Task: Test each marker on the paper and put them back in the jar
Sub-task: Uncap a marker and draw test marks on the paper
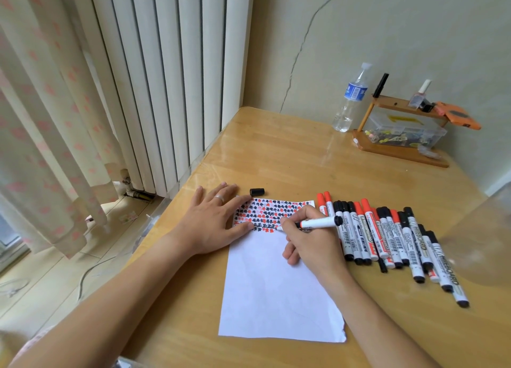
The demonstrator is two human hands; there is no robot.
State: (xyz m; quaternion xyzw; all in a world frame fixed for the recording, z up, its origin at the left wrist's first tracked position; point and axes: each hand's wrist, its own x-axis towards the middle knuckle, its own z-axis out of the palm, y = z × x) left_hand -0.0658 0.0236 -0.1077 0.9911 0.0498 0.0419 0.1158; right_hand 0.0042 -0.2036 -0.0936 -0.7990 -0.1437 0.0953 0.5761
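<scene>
Curtain (41, 119): pale, pink pattern, hanging off the bench's left side, beside a white radiator (166, 77).
Left hand (215, 221): flat, fingers spread and straight, pressing the paper's upper left corner; ring on one finger.
Cap (257, 192): black, loose on the bench just past the paper's far edge, near the left fingertips.
Paper (276, 284): white sheet, mid-bench toward the near edge; top band filled with rows of black and red test marks, lower part blank.
Right hand (309, 240): fingers curled round a marker, resting on the paper's right side.
Held marker (318, 223): white barrel, black end pointing right, uncapped tip down on the paper at the lower edge of the marks.
Markers (387, 237): a row of capped ones, black and red caps, lying side by side on the bench just right of the paper, reaching toward the right edge.
Jar (481, 237): clear wall, blurred, at the bench's right edge, beside the row.
Bottle (351, 99): clear plastic, blue label, upright near the far edge.
Rack (398, 144): small wooden shelf by the far right corner, clear box on its base, small items on top.
</scene>
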